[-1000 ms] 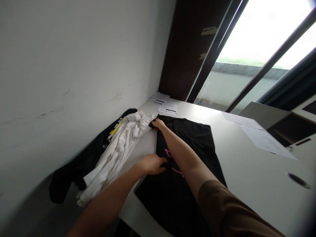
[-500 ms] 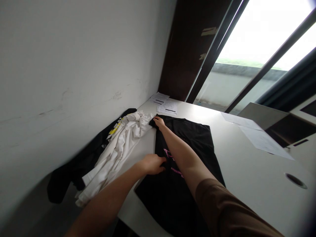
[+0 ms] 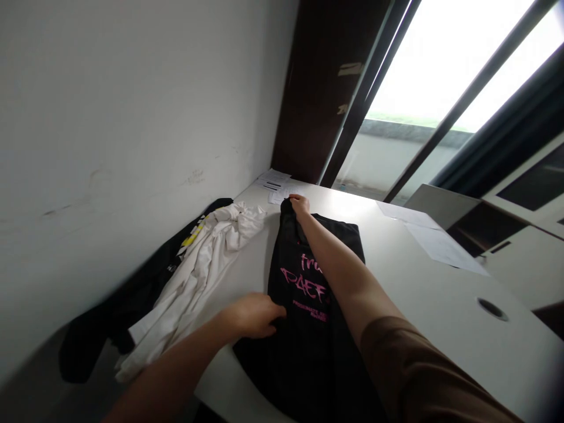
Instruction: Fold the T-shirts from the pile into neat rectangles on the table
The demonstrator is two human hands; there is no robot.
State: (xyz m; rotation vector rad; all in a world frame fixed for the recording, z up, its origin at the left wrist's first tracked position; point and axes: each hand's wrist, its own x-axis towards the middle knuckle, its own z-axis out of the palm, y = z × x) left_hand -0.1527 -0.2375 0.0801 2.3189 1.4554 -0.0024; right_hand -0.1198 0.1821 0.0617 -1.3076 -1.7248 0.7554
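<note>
A black T-shirt (image 3: 304,352) with pink lettering lies on the white table (image 3: 423,299), partly folded lengthwise. My right hand (image 3: 300,204) is closed on its far left corner and holds that part slightly raised. Lower down, my left hand (image 3: 258,316) pinches the shirt near its left edge, beside the print. My right forearm covers part of the lettering. Left of the shirt, a crumpled white garment (image 3: 198,264) lies apart from both hands.
Beneath the white garment a black garment (image 3: 83,341) with yellow and white marks hangs over the table edge by the wall (image 3: 110,117). Papers (image 3: 275,179) lie at the far corner, more sheets (image 3: 440,247) to the right. A round cable hole (image 3: 492,309) is at the right.
My right hand has lifted the shirt's far left corner and brought it rightward over the shirt, so more pink lettering shows. My left hand still pinches the left side. The view has shifted.
</note>
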